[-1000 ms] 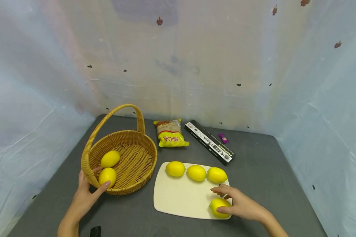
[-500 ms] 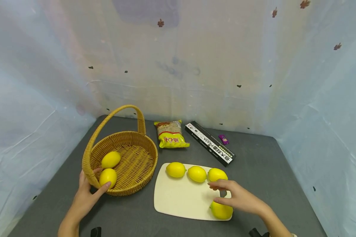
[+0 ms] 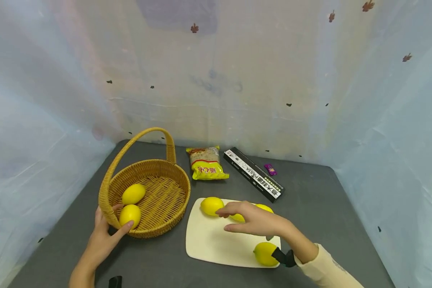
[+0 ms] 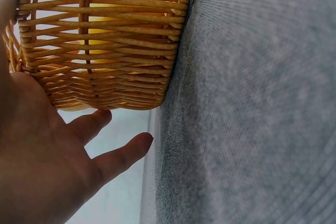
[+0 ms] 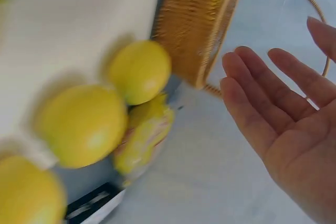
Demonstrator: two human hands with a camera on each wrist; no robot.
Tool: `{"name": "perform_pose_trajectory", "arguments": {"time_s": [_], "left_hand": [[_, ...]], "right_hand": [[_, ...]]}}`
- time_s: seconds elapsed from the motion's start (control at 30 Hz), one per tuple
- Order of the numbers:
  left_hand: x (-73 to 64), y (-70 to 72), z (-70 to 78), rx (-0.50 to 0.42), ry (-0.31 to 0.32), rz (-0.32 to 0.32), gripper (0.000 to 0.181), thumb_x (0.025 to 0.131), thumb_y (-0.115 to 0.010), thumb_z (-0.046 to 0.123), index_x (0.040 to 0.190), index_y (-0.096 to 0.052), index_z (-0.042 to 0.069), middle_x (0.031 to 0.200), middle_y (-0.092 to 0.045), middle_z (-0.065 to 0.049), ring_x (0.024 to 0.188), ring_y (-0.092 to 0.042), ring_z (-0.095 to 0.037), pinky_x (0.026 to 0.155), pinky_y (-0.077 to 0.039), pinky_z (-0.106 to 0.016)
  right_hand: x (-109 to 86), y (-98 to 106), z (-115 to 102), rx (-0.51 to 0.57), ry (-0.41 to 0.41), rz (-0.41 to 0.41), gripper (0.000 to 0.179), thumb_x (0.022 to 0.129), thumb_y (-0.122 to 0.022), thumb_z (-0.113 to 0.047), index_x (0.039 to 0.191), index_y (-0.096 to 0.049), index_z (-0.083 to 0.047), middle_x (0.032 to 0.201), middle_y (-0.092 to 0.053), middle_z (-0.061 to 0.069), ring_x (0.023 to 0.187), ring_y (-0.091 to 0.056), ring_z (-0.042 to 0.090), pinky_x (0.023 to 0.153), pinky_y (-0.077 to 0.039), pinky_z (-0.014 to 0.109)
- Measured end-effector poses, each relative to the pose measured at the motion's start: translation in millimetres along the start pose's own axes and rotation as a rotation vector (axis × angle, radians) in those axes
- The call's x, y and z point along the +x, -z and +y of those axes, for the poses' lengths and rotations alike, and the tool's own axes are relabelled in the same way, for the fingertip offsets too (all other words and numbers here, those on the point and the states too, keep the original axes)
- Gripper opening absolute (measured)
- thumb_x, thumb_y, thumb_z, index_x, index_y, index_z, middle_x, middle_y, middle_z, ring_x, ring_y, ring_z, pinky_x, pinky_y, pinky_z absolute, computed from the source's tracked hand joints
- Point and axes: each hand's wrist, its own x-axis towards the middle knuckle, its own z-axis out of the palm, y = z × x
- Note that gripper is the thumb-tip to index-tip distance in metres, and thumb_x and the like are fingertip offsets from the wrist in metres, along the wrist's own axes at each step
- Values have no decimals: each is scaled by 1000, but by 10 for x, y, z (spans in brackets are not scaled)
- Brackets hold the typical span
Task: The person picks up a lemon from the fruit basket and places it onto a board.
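Observation:
A round wicker basket (image 3: 165, 230) with a tall arched handle stands on the left of the table, two lemons (image 3: 134, 194) inside. My left hand (image 3: 101, 240) holds its near-left rim, thumb over the edge beside the nearer lemon (image 3: 130, 216). In the left wrist view, two fingers (image 4: 123, 158) stretch out along the outside of the wicker wall. Above a cream board (image 3: 209, 244) my right hand (image 3: 255, 219) hovers with nothing in it, fingers extended. Lemons (image 3: 212, 206) line the board's far edge, partly covered by that hand; another lemon (image 3: 265, 254) lies at the near-right corner.
Behind the board lie a yellow food packet (image 3: 207, 163) and a black pasta box (image 3: 253, 174). A small purple packet (image 3: 270, 169) is right of the box. The grey table (image 3: 320, 208) ends at a pale curtain (image 3: 216, 80).
My right hand has risen off the lemon at the near-right corner and moved left and away over the board, without the lemon. The left hand and basket have stayed put.

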Motion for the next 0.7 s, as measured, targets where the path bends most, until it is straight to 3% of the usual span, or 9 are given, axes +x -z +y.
{"name": "perform_pose_trajectory", "arguments": {"time_s": [0.13, 0.4, 0.7], "left_hand": [[7, 13, 11, 2, 1, 2, 69, 97, -68, 29, 152, -33, 7, 162, 18, -14, 144, 0, -56, 86, -26, -81], [-8, 14, -7, 20, 18, -8, 70, 97, -68, 31, 152, -32, 7, 162, 17, -17, 142, -5, -58, 85, -29, -79], [-5, 20, 26, 20, 16, 0, 70, 97, -68, 30, 153, -32, 7, 161, 15, -18, 141, -8, -59, 85, -28, -80]], "right_hand": [[372, 100, -156, -51, 77, -61, 41, 101, -62, -26, 138, -59, -10, 131, -62, -1, 119, -58, 12, 101, -47, 33], [1058, 170, -432, -161, 189, -137, 41, 101, -61, -17, 139, -56, -2, 132, -62, 9, 117, -60, 13, 98, -45, 22], [1751, 104, -806, -312, 195, -183, 45, 101, -61, -22, 142, -54, -5, 141, -57, 6, 126, -54, 11, 100, -38, 13]]}}
